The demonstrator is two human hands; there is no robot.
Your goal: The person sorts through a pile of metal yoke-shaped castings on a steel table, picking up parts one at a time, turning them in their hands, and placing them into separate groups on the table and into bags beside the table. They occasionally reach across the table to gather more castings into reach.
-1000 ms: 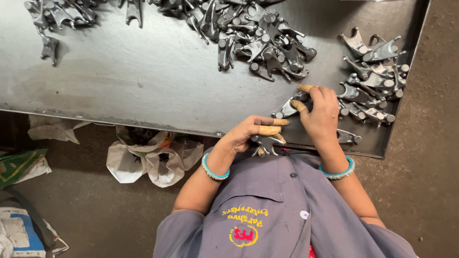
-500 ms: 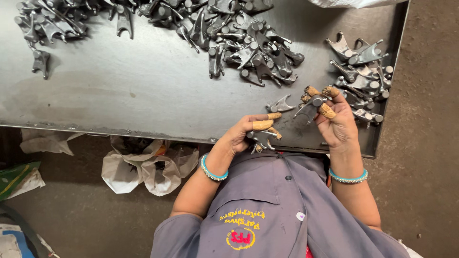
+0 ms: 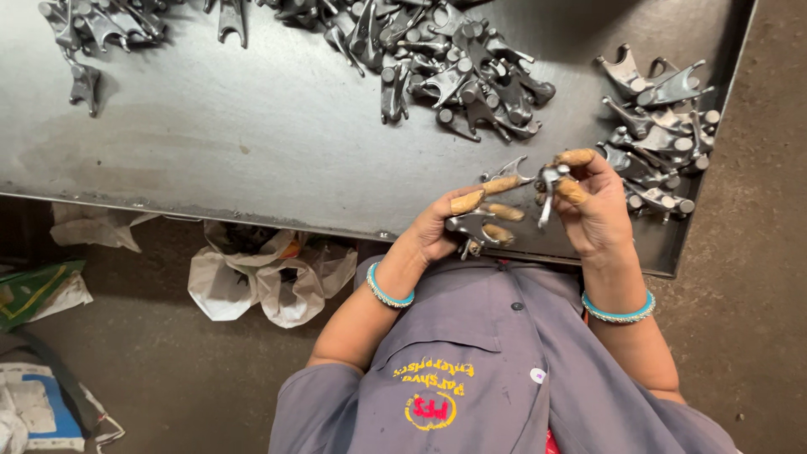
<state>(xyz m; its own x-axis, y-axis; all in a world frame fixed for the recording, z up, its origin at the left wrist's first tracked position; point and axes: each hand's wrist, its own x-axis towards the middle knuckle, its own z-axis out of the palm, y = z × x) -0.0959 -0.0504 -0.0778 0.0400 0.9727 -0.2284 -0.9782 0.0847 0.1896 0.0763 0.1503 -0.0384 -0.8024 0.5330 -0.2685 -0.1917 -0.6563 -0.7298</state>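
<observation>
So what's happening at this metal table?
A person in a grey shirt holds a small forked metal part in each hand. The left hand grips one part near the table's edge; the right hand lifts another part. Piles of similar parts lie on the table.

We hold both hands raised close together — left hand (image 3: 458, 225) curled, right hand (image 3: 593, 210) pinching, fingers (image 3: 574, 157) bent inward.
</observation>
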